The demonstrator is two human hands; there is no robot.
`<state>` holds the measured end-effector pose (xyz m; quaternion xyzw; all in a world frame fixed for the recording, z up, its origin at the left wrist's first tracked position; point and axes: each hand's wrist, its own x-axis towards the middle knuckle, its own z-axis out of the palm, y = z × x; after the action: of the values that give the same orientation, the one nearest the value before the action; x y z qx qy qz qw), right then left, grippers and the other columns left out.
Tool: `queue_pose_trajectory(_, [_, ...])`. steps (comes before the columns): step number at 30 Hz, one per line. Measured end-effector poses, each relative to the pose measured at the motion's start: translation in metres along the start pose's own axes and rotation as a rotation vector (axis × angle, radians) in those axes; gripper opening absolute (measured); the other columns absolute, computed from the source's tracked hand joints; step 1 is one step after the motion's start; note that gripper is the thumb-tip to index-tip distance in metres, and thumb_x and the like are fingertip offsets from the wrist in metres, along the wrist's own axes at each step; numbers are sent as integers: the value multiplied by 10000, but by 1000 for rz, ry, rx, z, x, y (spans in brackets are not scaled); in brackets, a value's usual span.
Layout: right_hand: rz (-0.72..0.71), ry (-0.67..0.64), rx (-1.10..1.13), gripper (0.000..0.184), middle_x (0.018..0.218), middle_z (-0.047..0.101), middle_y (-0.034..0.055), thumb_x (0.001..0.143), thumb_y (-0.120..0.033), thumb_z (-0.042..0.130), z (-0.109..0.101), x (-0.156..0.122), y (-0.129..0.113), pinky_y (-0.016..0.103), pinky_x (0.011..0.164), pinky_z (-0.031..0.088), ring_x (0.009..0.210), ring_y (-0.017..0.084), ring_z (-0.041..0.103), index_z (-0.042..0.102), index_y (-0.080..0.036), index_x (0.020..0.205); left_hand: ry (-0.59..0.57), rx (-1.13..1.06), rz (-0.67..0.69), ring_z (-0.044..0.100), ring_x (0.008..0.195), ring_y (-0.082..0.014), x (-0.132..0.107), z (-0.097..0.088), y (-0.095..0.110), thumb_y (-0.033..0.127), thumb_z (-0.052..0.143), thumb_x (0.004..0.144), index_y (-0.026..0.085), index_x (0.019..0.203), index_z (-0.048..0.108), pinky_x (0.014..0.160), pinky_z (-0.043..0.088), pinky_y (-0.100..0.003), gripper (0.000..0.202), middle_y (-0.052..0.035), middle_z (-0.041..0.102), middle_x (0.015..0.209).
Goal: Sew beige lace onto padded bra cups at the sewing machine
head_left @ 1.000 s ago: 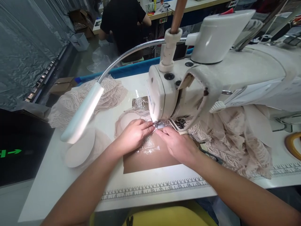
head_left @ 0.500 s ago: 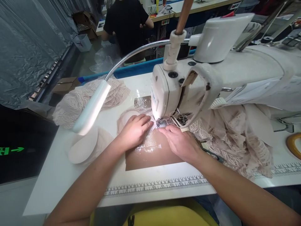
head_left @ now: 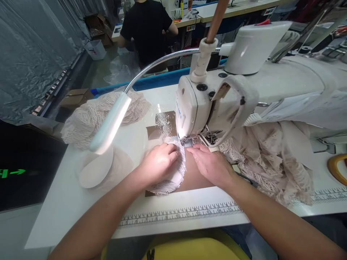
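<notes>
My left hand (head_left: 158,163) presses down on a beige lace piece with a foam cup (head_left: 173,177), fingers curled over its top edge just left of the presser foot (head_left: 189,141). My right hand (head_left: 211,164) lies flat, fingers together, on the brown plate (head_left: 193,178) right below the needle, fingertips touching the lace edge. The white sewing machine (head_left: 217,104) stands directly behind both hands.
A gooseneck lamp (head_left: 111,122) hangs over the table's left. Beige foam cups (head_left: 97,171) lie under it, a lace pile (head_left: 89,117) behind. More lace (head_left: 268,162) is heaped under the machine arm. A printed ruler (head_left: 176,213) lines the front edge. A person in black (head_left: 148,25) works behind.
The lace piece has been pulled toward me and turned, so it now covers the brown plate under my left hand. My right hand stayed near the needle.
</notes>
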<state>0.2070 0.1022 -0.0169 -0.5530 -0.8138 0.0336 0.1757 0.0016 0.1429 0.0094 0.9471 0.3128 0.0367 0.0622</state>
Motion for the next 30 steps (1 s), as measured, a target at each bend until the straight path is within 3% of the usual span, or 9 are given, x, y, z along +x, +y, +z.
queue_pose_trajectory(5, [-27,-18,23,349,1000,660,57,865,-99,438,-1,-1,-2,257,604,402,718,155,550,673,-177,1111,2,-13,83,534,993,-244,-1,2,-2,244,415,940,113,1263,556,859,477,-393,376,-110,567,1294])
queue_pose_trajectory(10, [-79,-53,-13,359,924,630,55,853,-83,454,-1,-1,-5,265,553,329,691,144,502,666,-182,1125,-5,1,79,528,956,-236,0,3,-2,264,386,958,107,1294,538,849,481,-402,401,-106,555,1327])
queue_pose_trajectory(19, [-36,-33,-141,320,851,611,58,871,-101,437,3,2,-7,291,533,281,661,155,491,666,-183,1079,23,34,69,522,934,-248,6,8,-6,305,357,967,80,1300,532,824,468,-412,438,-120,536,1349])
queue_pose_trajectory(27, [-357,28,127,282,754,607,37,837,-97,427,1,-10,-1,301,641,319,699,168,472,675,-157,957,118,-28,20,554,937,-242,1,4,-14,298,414,940,114,1160,617,801,464,-391,351,-133,603,1200])
queue_pose_trajectory(30, [-380,17,172,265,726,600,33,797,-90,449,0,-11,-2,300,630,313,683,166,462,677,-154,915,116,-25,3,555,915,-241,0,4,-12,281,427,932,110,1136,626,788,461,-389,332,-133,620,1124])
